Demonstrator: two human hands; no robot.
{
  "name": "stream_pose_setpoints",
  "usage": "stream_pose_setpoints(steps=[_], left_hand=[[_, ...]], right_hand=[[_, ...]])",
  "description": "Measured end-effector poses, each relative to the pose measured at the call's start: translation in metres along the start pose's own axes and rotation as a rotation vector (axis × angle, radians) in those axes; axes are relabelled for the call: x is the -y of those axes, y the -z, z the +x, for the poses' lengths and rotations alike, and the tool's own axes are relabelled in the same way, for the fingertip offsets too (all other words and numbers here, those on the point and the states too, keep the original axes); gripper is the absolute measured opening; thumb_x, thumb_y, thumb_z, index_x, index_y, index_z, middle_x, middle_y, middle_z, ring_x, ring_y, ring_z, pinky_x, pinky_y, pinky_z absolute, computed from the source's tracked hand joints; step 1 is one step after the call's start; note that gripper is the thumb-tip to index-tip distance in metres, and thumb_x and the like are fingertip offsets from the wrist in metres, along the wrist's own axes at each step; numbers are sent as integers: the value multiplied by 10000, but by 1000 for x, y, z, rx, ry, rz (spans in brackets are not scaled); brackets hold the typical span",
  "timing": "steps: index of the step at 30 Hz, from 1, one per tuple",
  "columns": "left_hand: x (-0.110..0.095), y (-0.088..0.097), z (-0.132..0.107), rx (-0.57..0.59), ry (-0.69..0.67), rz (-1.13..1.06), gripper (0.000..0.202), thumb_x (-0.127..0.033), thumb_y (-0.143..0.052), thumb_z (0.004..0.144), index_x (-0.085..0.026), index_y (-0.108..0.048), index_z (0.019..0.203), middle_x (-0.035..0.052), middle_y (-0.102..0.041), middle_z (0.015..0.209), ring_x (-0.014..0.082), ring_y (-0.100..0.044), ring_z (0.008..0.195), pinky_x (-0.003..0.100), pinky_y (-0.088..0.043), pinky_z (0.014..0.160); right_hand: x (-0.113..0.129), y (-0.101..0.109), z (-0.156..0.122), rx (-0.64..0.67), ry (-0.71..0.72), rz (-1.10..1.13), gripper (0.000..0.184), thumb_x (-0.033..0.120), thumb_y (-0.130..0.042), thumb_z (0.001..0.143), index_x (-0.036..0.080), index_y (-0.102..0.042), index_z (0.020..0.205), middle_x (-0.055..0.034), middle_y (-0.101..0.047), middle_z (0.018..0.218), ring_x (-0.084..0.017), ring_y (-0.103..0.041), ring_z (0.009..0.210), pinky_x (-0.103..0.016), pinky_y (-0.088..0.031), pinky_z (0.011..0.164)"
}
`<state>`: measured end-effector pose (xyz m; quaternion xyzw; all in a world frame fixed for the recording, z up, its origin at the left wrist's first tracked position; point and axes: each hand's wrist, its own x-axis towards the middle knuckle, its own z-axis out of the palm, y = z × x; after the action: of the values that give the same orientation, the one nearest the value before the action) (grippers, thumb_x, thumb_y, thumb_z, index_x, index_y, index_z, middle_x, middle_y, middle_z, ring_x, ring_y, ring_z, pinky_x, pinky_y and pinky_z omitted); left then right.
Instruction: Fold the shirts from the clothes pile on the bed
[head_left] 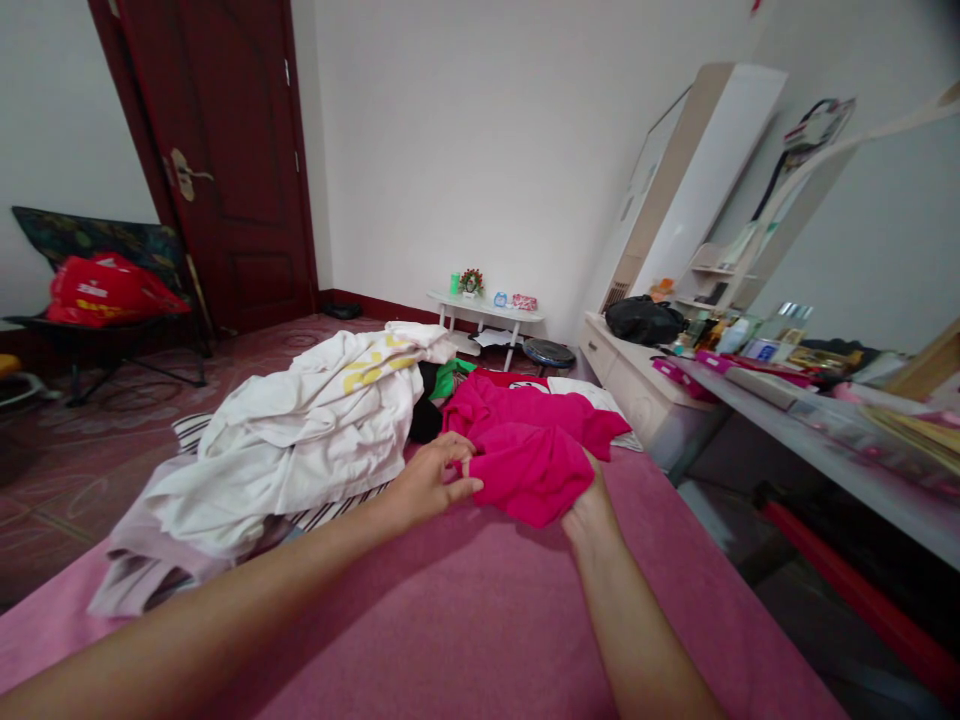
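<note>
A bright pink garment [529, 470] is bunched up above the pink bed cover [480, 620], its far part spread over other clothes. My left hand [442, 478] pinches the garment's near left edge between thumb and fingers. On the other side, my right hand [589, 505] holds the right part of the cloth, with its fingers hidden behind the fabric. To the left lies a heap of white clothes [300, 430] with a yellow print on one piece. Black cloth [426, 405] and a green piece [454, 376] show between the heap and the pink garment.
A dressing table [810, 420] crowded with bottles runs along the right, a black bag [643, 320] on its far end. Ahead stand a small white table [484, 307] and a round stool [549, 353]. A folding chair [97, 225] with a red bag [112, 290] is at left.
</note>
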<state>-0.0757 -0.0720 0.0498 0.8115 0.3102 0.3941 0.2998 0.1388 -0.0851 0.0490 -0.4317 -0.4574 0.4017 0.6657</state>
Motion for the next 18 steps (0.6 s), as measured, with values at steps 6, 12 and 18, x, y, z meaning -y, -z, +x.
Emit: stream_pose_setpoints(steps=[6,12,18], left_hand=[[1,8,2,-162,158,-198,289,-391,-560,853,-192,-453,672,-6,-577,707,138,-555,665,245,-427,626],[-7,-31,-12,-16,137,25,571,-521,-796,596,-186,-619,1024,63,-673,965,226,-602,827,303,-452,714],[-3,-25,14,-298,157,-304,289,-417,-545,855,-157,-556,730,-4,-565,692,137,-517,652,243,-398,619]], right_hand=[[28,22,3,-138,125,-127,124,300,-662,638,208,-586,669,40,-595,606,-123,-541,565,-221,-432,523],[20,10,3,-218,29,135,198,327,-697,561,200,-583,660,39,-610,609,-142,-552,572,-272,-460,559],[26,23,6,-115,145,-158,194,331,-702,590,186,-646,708,0,-671,687,-161,-570,641,-280,-456,606]])
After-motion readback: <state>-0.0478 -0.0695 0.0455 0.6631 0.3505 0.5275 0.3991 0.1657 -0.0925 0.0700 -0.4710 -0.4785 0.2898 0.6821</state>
